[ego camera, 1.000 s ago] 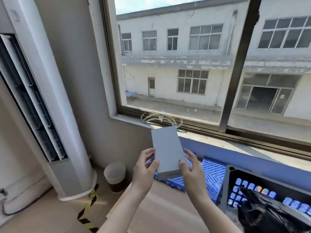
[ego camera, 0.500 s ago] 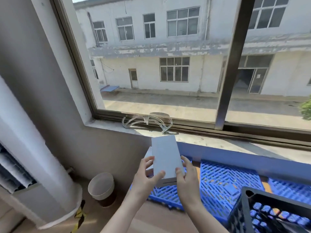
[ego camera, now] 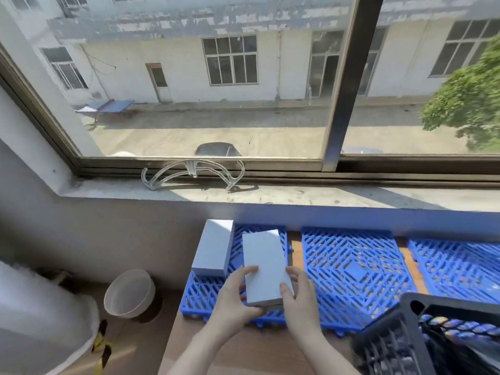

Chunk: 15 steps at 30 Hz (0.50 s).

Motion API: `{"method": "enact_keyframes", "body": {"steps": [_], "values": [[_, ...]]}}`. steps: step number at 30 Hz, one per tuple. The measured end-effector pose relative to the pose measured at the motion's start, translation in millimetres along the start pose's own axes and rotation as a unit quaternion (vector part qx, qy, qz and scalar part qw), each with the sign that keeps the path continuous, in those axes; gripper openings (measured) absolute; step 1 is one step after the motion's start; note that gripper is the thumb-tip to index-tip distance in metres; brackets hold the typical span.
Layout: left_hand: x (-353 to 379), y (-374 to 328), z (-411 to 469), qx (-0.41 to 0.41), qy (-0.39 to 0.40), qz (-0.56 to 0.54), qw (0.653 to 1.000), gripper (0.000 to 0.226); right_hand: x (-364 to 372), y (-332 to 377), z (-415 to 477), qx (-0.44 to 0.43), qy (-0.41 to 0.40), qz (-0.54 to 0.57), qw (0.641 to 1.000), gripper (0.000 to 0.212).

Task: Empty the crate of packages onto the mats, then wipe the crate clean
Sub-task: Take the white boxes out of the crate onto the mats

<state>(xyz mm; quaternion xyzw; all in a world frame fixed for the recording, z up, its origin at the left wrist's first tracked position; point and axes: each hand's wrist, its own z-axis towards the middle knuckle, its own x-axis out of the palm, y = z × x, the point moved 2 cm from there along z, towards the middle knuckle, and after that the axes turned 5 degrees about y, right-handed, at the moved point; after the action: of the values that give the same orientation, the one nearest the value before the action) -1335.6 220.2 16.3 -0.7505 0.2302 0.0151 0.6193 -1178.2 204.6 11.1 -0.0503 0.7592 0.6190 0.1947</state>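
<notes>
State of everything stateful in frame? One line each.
held box: gripped by left hand and right hand, over left mat.
second box: lying on that mat, untouched.
crate: upright, packages inside.
bin: upright on floor.

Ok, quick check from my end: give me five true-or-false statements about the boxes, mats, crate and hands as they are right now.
1. The left hand and right hand both hold one white box. True.
2. A second white box lies on the left mat. True.
3. That mat is red. False: it is blue.
4. The crate sits left of the hands. False: the black crate is at lower right.
5. A clear plastic piece rests on the windowsill. True.
</notes>
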Motion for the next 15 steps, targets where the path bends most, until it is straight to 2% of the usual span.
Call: {"method": "enact_keyframes", "body": {"steps": [6, 10, 15], "values": [[-3.6, 36.7, 39.7, -0.026, 0.033, 0.005, 0.999, 0.073, 29.3, -31.3, 30.8, 0.069, 0.012, -0.029, 0.997, 0.022], [-9.5, 59.4, 60.5, -0.031, 0.053, 0.015, 0.998, 0.073, 46.8, -44.8, 44.1, 0.084, -0.001, -0.037, 0.996, 0.026], [-9.1, 76.7, 79.7, -0.012, 0.060, 0.090, 0.994, 0.075, 59.2, -53.6, 55.4, 0.088, -0.002, -0.041, 0.995, 0.027]]}}
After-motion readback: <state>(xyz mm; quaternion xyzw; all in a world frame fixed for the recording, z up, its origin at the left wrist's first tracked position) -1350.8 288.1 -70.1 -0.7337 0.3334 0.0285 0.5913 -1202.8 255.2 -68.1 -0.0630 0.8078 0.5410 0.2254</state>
